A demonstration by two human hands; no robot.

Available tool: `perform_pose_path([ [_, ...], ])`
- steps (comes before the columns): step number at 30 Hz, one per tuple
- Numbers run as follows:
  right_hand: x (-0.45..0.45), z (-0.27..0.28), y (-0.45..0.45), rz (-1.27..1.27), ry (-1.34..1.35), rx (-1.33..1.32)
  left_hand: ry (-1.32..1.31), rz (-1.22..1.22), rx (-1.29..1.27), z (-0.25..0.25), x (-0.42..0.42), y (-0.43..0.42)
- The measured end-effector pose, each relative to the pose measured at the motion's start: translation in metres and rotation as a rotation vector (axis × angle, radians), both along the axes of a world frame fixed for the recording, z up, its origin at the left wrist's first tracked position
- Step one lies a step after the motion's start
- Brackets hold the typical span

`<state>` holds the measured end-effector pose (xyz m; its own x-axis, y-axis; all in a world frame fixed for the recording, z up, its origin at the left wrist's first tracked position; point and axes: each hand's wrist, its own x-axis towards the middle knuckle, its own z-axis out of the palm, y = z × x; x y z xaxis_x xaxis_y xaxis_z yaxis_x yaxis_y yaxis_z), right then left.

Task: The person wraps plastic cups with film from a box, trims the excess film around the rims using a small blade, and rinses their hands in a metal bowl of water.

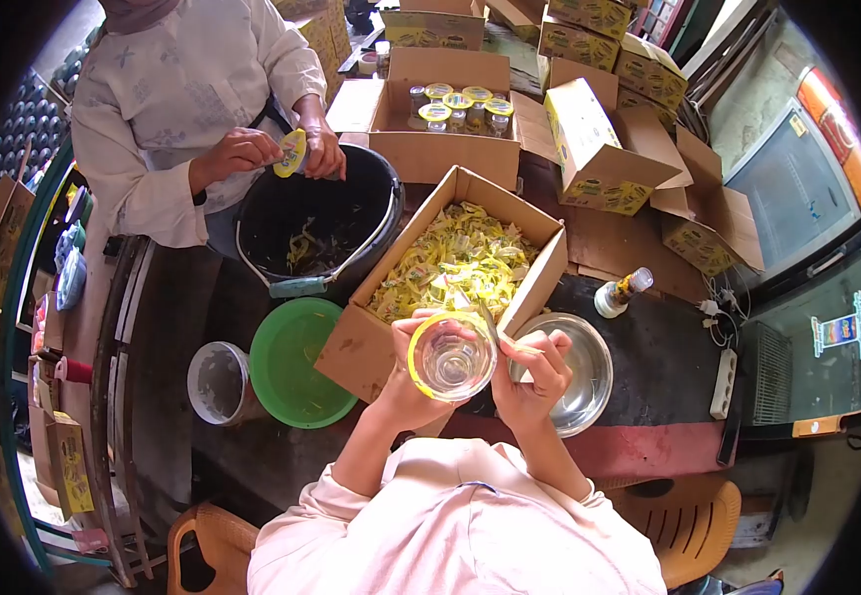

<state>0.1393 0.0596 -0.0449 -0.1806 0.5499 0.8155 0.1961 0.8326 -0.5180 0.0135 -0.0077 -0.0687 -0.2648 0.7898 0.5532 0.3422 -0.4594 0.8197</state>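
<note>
My left hand [398, 389] is wrapped around a clear plastic cup [453, 363], its open mouth tilted up at me. Scraps of yellow film cling along the cup's rim. At the rim's right side, my right hand [532, 385] pinches a thin knife [489, 321] with its blade pointing up and away. Just beyond both hands, an open cardboard box [351, 355] holds a heap of yellow and white film shreds [455, 263]. A shiny metal bowl [599, 382] sits beside my right hand, partly hidden by it.
Left of the box stand a green basin [277, 362], a white bucket [214, 382] and a black bucket [391, 198]. Across the table, a person [172, 109] holds a yellow-lidded cup [292, 156]. A bottle [625, 292] stands at right; a carton [445, 154] with lidded cups lies behind.
</note>
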Motion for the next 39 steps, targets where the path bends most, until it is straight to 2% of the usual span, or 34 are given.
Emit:
perform_pose_path([
  [3,0.002,-0.005,0.000,0.009,-0.002,-0.023,0.168,0.072,0.011,0.002,-0.007,0.000],
  [6,0.003,-0.007,-0.002,0.010,0.001,-0.042,0.052,-0.021,-0.001,-0.004,-0.009,0.001],
  [12,0.001,-0.002,0.001,0.033,0.001,-0.043,0.331,0.025,-0.016,0.013,-0.016,-0.001],
  [15,0.000,-0.006,-0.002,0.031,0.003,-0.067,0.336,0.024,-0.017,0.014,-0.019,-0.001],
  [18,0.002,-0.009,-0.001,0.032,0.005,-0.073,0.200,-0.087,-0.043,0.003,-0.021,0.000],
  [24,0.004,-0.003,0.000,0.042,-0.037,-0.073,0.328,-0.014,0.004,0.011,-0.019,0.000],
  [25,0.005,-0.004,-0.001,0.037,-0.033,-0.075,0.174,-0.035,-0.036,0.008,-0.016,-0.002],
  [28,0.006,-0.006,-0.002,0.030,-0.031,-0.072,0.020,-0.160,-0.062,0.000,-0.015,0.002],
  [31,0.006,-0.005,-0.001,0.036,-0.040,-0.068,0.113,-0.191,-0.020,-0.004,-0.014,0.001],
  [37,0.009,-0.006,-0.003,0.072,-0.010,-0.096,-0.051,-0.200,-0.007,0.002,-0.012,0.001],
  [39,0.008,-0.008,-0.004,0.068,-0.003,-0.115,0.019,-0.236,-0.015,-0.005,-0.018,0.002],
])
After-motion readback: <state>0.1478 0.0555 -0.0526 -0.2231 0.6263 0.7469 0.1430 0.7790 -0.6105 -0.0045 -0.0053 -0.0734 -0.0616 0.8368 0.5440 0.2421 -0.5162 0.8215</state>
